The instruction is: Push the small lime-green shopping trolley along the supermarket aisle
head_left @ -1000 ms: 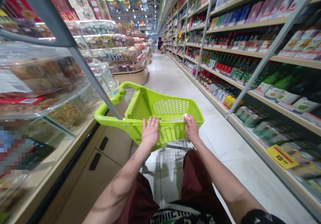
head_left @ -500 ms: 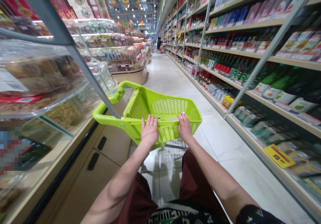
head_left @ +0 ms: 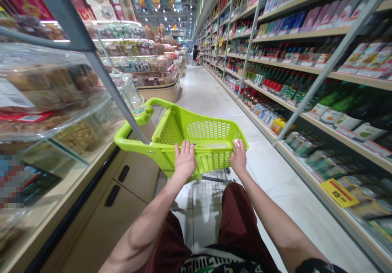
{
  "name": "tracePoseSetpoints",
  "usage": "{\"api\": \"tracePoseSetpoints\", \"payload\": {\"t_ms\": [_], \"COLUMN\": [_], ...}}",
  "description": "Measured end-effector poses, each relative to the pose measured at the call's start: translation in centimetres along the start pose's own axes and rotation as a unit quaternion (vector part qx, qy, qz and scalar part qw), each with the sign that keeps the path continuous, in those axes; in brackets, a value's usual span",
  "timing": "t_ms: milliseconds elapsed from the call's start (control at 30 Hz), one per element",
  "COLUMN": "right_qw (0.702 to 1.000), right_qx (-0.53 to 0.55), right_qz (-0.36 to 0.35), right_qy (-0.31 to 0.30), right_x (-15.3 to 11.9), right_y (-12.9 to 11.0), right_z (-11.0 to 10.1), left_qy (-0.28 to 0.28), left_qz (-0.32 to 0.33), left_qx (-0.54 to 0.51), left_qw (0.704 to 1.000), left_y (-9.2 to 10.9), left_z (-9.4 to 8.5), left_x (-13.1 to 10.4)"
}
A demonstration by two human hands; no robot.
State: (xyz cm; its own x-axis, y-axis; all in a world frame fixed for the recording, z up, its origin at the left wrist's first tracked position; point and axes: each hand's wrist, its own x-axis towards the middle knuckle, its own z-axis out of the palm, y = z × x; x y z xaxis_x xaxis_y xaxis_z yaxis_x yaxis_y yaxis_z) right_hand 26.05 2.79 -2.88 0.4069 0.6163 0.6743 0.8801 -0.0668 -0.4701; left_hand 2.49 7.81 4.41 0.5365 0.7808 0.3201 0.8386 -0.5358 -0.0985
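A lime-green shopping cart [head_left: 171,158] stands sideways in front of me, its handle end at the left and its perforated basket at the right. My left hand [head_left: 185,158] lies on the near side of the basket, fingers stretched over the rim. Farther right, my right hand [head_left: 239,155] is at the rim near the basket's right corner. Its fingers are curled, with something small and white at the fingertips that I cannot make out. No goods show in the visible part of the basket.
Shelves of bottles and cans [head_left: 306,140] line the right side. Packaged food [head_left: 45,77] fills a counter at the left, with a slanted grey post [head_left: 113,89] before it. A person [head_left: 195,53] is far down the tiled aisle [head_left: 202,91].
My right hand has slid right along the basket's rim, to near its corner, and its fingers are more curled. My left hand and the cart are almost where they were.
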Motion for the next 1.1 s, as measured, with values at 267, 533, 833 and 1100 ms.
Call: {"api": "tracePoseSetpoints", "payload": {"t_ms": [267,533,833,1100], "right_qw": [0.995,1.000,0.985,0.983], "right_qx": [0.049,0.028,0.044,0.072], "right_qz": [-0.072,0.007,-0.124,-0.126], "right_qy": [-0.039,-0.006,-0.114,-0.109], "right_x": [-0.1,1.1,-0.5,0.3], "right_y": [-3.7,-0.6,-11.6,-12.6], "right_z": [2.1,1.0,3.8,4.2], "left_qy": [-0.026,-0.035,-0.013,-0.004], "left_qz": [-0.013,0.005,0.014,0.005], "left_qx": [-0.008,0.003,0.013,0.008], "left_qw": [1.000,0.999,1.000,1.000], "left_y": [-0.7,-1.3,-2.4,-3.3], "left_z": [-1.0,-0.6,-1.4,-1.9], "left_x": [0.0,-0.7,-1.2,-2.0]}}
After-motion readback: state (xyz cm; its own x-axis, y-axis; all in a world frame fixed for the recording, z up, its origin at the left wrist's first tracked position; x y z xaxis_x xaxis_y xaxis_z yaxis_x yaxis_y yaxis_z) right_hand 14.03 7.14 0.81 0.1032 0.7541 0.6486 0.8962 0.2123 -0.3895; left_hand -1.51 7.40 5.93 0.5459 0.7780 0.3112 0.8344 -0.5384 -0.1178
